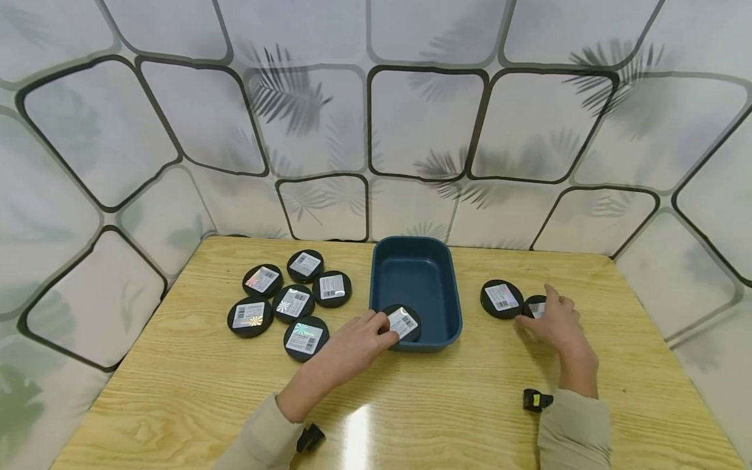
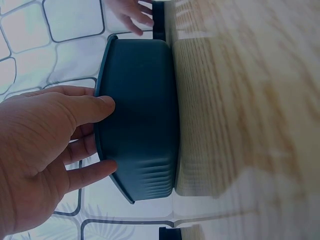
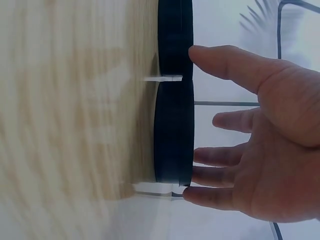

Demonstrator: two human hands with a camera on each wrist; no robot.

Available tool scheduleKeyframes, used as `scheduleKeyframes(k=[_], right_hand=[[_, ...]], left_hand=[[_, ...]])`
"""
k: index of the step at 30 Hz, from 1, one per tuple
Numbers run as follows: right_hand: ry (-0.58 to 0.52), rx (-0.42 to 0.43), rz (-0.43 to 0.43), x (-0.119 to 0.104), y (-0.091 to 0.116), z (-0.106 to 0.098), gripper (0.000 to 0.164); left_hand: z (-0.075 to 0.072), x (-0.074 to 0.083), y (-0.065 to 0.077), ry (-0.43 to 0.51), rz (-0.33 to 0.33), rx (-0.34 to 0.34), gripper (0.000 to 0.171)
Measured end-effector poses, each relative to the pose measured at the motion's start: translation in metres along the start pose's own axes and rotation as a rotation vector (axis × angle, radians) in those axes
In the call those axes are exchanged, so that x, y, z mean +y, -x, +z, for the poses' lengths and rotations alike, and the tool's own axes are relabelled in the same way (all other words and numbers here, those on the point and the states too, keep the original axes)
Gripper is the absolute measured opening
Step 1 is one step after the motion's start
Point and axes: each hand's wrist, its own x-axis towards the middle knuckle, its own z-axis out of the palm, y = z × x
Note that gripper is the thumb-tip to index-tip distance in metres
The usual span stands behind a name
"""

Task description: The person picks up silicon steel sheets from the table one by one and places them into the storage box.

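Observation:
My left hand (image 1: 363,339) grips a flat round black container (image 1: 404,324) with a white label, at the near left corner of the blue plastic bin (image 1: 457,313). In the left wrist view, the thumb and a finger overlap the bin's rim, and the bin wall hides the container. My right hand (image 1: 557,321) is spread over another round black container (image 1: 536,307) on the table, partly covering it. In the right wrist view its fingertips are right at the top edge of that container (image 3: 174,135), with the thumb tip at the edge of the neighbouring container (image 3: 175,40).
Several more labelled round black containers (image 1: 292,303) lie in a cluster left of the bin. One labelled container (image 1: 501,299) lies right of the bin, beside the right hand. A patterned curtain (image 1: 423,130) stands behind the wooden table (image 1: 446,411).

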Motion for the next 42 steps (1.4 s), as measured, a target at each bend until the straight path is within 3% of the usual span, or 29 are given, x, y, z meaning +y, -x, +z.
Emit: scheduleKeyframes(k=[7,17,32,42], right_hand=[[-0.006,-0.012,0.037,0.005,0.000,-0.001,0.105],[0.003,0.002,0.030,0.007,-0.001,-0.001,0.102],[-0.005,0.004,0.014,0.011,0.001,-0.005,0.100],[-0.005,0.008,0.016,0.009,0.003,-0.009,0.099]], left_hand=[[0.001,0.000,0.000,0.002,-0.006,-0.012,0.017],[0.000,-0.001,0.000,0.009,0.002,0.009,0.016],[0.001,-0.001,-0.001,0.009,-0.004,-0.012,0.015],[0.003,-0.002,-0.001,0.016,0.009,0.019,0.015]])
